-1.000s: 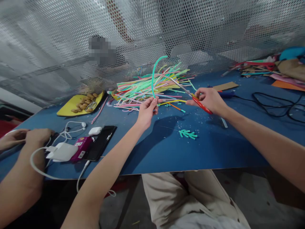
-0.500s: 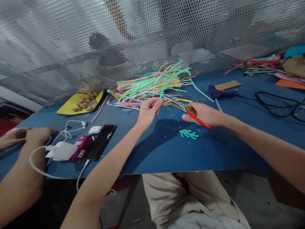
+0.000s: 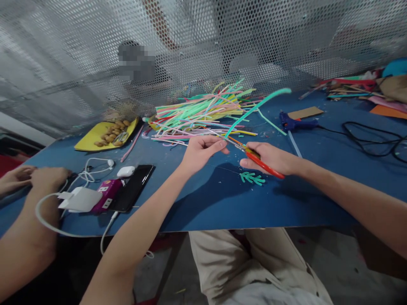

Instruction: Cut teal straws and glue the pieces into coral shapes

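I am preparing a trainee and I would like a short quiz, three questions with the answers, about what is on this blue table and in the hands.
1. Which hand of the camera wearer holds the red-handled scissors?
2. True or false: the blue glue gun lies on the table.
3. What colour is the long fuzzy stem held by the left hand? A) pink B) green C) yellow

Key:
1. The right hand.
2. True.
3. B.
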`<control>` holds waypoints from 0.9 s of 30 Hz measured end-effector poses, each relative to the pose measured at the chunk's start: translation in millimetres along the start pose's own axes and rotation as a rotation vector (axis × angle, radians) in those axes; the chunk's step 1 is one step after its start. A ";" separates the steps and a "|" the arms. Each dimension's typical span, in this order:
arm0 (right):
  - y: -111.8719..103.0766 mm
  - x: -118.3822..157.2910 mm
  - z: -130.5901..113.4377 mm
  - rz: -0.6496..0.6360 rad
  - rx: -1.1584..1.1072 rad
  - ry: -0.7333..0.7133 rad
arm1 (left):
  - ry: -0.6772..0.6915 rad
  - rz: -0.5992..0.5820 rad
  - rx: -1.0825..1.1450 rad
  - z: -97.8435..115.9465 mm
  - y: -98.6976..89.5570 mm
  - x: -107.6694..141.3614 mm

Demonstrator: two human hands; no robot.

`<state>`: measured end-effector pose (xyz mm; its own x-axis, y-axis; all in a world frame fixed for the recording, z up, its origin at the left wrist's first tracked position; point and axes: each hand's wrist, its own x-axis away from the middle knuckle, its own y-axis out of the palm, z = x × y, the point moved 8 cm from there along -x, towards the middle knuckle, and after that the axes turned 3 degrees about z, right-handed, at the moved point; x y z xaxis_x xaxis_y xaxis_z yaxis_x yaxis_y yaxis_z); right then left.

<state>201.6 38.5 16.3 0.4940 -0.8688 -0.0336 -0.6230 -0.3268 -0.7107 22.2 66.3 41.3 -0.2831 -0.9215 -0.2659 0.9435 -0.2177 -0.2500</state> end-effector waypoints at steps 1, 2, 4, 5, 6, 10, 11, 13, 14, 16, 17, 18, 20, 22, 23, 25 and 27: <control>0.6 -0.5 0.9 -0.007 0.006 0.010 | -0.008 -0.016 -0.013 -0.1 0.2 0.3; 1.8 -0.9 2.1 -0.018 0.007 0.021 | -0.014 -0.031 -0.025 -0.3 0.5 0.5; 4.9 -1.7 4.6 -0.036 -0.002 0.040 | -0.024 -0.051 -0.038 -0.8 0.9 0.6; 6.4 -1.9 5.8 -0.040 -0.008 0.047 | -0.027 -0.055 -0.039 -0.9 0.9 0.6; 7.4 -1.9 6.6 -0.037 -0.012 0.051 | -0.032 -0.057 -0.038 -1.1 1.1 0.5; 9.8 0.9 6.2 -0.015 -0.027 0.047 | -0.025 -0.049 0.005 -0.2 1.7 0.1; 10.4 2.1 5.2 -0.014 -0.027 0.042 | -0.020 -0.048 0.018 0.1 1.7 0.2; 11.9 4.1 3.6 -0.011 -0.030 0.041 | -0.017 -0.052 0.034 0.1 1.9 0.5; 12.7 4.8 3.4 -0.008 -0.032 0.049 | -0.020 -0.057 0.038 -0.2 2.1 0.6; 14.2 5.6 4.2 0.012 -0.029 0.078 | -0.021 -0.069 0.044 -0.7 2.4 0.9; 14.8 5.7 4.8 0.028 -0.022 0.092 | -0.021 -0.077 0.047 -0.8 2.7 1.0; 15.3 5.5 5.1 0.047 -0.010 0.100 | -0.020 -0.085 0.051 -0.9 3.0 1.1; 15.6 4.7 4.6 0.093 0.026 0.090 | -0.020 -0.096 0.069 -0.8 3.6 1.4; 16.0 3.2 3.1 0.128 0.044 0.054 | -0.023 -0.094 0.090 -0.6 3.5 1.6; 15.6 2.3 2.5 0.145 0.044 0.036 | -0.025 -0.089 0.098 -0.4 3.3 1.7; 14.8 -0.1 3.1 0.157 0.023 0.019 | -0.025 -0.074 0.106 0.1 2.2 1.2; 13.3 -2.9 5.9 0.147 -0.007 0.034 | -0.021 -0.059 0.112 0.3 0.4 -0.2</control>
<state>195.5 38.9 2.8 0.3763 -0.9195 -0.1132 -0.6917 -0.1976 -0.6947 22.7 66.3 41.5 -0.3362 -0.9122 -0.2341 0.9389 -0.3053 -0.1588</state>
